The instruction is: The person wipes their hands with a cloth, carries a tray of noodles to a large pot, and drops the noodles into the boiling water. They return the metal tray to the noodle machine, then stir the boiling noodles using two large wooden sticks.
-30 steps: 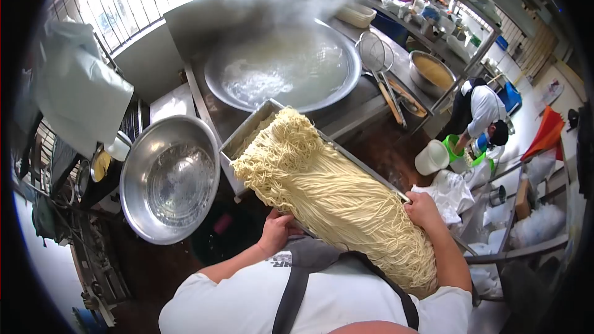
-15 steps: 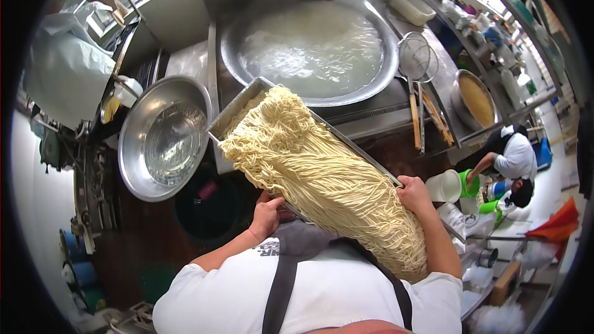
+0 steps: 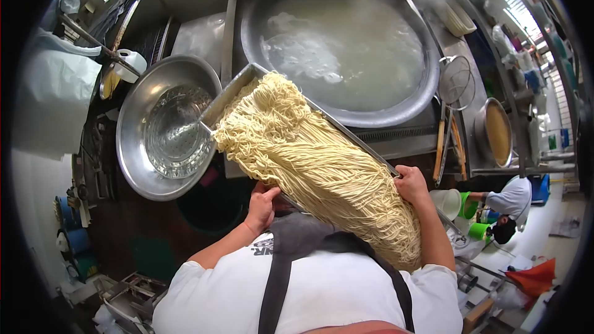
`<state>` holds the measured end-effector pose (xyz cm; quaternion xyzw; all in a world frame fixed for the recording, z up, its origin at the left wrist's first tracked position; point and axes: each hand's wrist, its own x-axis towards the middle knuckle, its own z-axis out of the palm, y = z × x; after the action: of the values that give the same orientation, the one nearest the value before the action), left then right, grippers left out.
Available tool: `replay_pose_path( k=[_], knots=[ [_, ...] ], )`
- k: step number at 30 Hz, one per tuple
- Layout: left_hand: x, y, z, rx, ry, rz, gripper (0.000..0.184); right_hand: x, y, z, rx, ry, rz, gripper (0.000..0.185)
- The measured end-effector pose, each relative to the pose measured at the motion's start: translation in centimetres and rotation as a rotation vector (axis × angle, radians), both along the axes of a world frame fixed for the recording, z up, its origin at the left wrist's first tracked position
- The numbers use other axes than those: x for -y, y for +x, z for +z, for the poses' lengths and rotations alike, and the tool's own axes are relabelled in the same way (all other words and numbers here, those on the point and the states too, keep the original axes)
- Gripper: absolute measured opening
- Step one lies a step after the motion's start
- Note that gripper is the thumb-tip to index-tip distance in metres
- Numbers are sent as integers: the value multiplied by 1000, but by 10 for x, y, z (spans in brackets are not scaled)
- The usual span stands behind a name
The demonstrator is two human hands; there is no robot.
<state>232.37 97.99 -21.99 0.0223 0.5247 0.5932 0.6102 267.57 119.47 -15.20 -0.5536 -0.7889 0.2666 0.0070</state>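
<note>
A long metal tray (image 3: pixel 213 111) heaped with pale yellow noodles (image 3: pixel 322 167) lies slantwise in front of my chest. My left hand (image 3: pixel 261 206) is closed on its near long edge, thumb on top. On the far long edge, toward the right end, my right hand (image 3: pixel 411 184) is closed around the rim. The tray's far-left corner reaches close to a large pot of bubbling, steaming water (image 3: pixel 346 49). Left of that corner stands a wide metal bowl (image 3: pixel 133 130) with clear water in it.
Wire strainers (image 3: pixel 455 83) with wooden handles lie right of the pot. Beyond them is a round metal pan (image 3: pixel 497 133) with brown contents. Another person (image 3: pixel 510 201) bends near green buckets at the right. A white jug (image 3: pixel 130 64) stands behind the bowl.
My view has tilted and turned, so the pot sits further right and the bowl looks larger. Both hands keep their hold on the tray, and the noodles stay in it.
</note>
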Motion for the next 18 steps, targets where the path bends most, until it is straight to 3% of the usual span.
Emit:
replay_pose_path(
  k=[3, 5, 6, 8, 11, 17, 18],
  knots=[
    [-54, -18, 18, 12, 18, 58, 44, -54, -28, 10, -86, -40, -24, 11],
    [-91, -61, -13, -158, 114, 23, 46, -94, -63, 10, -122, -70, -29, 14],
    [-112, -81, -33, -304, 206, 37, 45, -118, -76, -5, -95, 28, 47, 15],
    [-160, -120, 6, -225, 85, 64, 40, -156, -115, -27, -175, 39, 66, 17],
    [-220, -168, -19, -339, 49, -16, 35, -191, -147, -48, -102, -11, 53, 20],
    [-333, -296, -53, -438, 65, -76, 23, -253, -234, -106, -247, -159, -81, 30],
    [-359, -318, -57, -434, 113, -124, 21, -266, -249, -116, -181, -92, -89, 32]
  ],
)
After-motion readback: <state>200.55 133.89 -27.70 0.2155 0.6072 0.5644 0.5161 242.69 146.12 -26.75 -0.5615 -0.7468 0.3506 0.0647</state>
